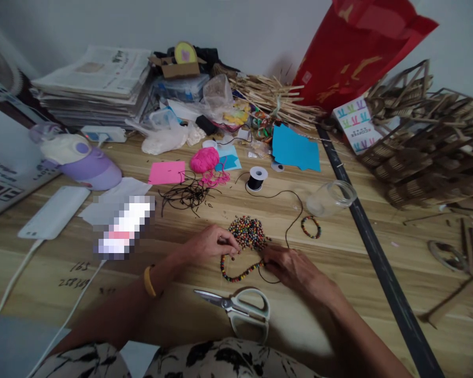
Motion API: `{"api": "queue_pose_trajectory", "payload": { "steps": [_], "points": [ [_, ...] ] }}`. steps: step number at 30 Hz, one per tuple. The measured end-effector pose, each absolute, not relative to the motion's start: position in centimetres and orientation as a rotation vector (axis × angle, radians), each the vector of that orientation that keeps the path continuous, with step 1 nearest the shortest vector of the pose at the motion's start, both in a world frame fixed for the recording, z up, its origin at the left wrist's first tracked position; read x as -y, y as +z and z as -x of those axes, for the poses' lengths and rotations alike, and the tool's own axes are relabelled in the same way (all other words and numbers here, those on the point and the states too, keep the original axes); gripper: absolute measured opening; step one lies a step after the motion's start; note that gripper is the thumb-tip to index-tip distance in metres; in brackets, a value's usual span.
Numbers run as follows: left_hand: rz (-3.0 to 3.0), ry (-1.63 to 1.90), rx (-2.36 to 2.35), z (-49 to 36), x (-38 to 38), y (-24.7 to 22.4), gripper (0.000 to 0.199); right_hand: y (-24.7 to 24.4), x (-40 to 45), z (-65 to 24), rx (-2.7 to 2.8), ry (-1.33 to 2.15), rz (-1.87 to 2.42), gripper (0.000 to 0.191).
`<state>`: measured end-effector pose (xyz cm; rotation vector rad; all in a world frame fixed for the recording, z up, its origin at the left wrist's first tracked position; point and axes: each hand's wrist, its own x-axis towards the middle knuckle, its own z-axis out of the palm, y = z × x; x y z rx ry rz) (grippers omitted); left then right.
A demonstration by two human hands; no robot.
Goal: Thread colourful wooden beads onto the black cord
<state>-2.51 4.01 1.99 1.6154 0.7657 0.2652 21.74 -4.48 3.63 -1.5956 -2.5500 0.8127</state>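
Observation:
A pile of small multicoloured beads lies on the wooden table. Below it a strand of threaded beads curves between my hands. My left hand, at the pile's left edge, has its fingers bent together near the strand's left end; whatever they pinch is too small to name. My right hand is closed on the strand's right end, where black cord comes out. That cord runs up towards a white spool wound with black cord. A finished-looking bead ring lies to the right.
Scissors lie close below the strand. A glass jar is at the right, near a dark strip. Tangled black cords, pink yarn and blue paper sit behind. A lit phone is at the left.

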Motion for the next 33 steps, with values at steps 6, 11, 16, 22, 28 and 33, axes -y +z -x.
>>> {"api": "queue_pose_trajectory", "payload": {
  "steps": [6, 11, 16, 22, 28, 33],
  "points": [
    [-1.620, 0.292, -0.717, 3.4, -5.3, 0.5, 0.021, 3.2, 4.5, -22.5, 2.649, 0.756, 1.580, 0.014],
    [-1.600, 0.252, -0.725, 4.0, -6.1, -0.5, 0.029, 3.5, 4.6, -22.4, 2.637, 0.774, 1.540, 0.012],
    [-1.675, 0.268, -0.723, 4.4, -6.5, 0.1, 0.013, 3.8, 4.7, -22.5, 2.611, 0.800, 1.552, 0.014],
    [-1.792, 0.189, -0.649, 4.4, -6.0, 1.4, 0.011, 3.9, 4.5, -22.8, 2.580, 0.827, 1.516, 0.014],
    [-1.821, 0.082, -0.474, 3.9, -4.6, 1.4, 0.013, 4.3, 4.2, -22.8, 2.525, 0.953, 1.512, 0.012],
    [-1.870, 0.083, -0.506, 3.5, -4.2, 0.8, 0.011, 3.9, 4.0, -22.9, 2.489, 0.997, 1.487, 0.014]
  ]
}}
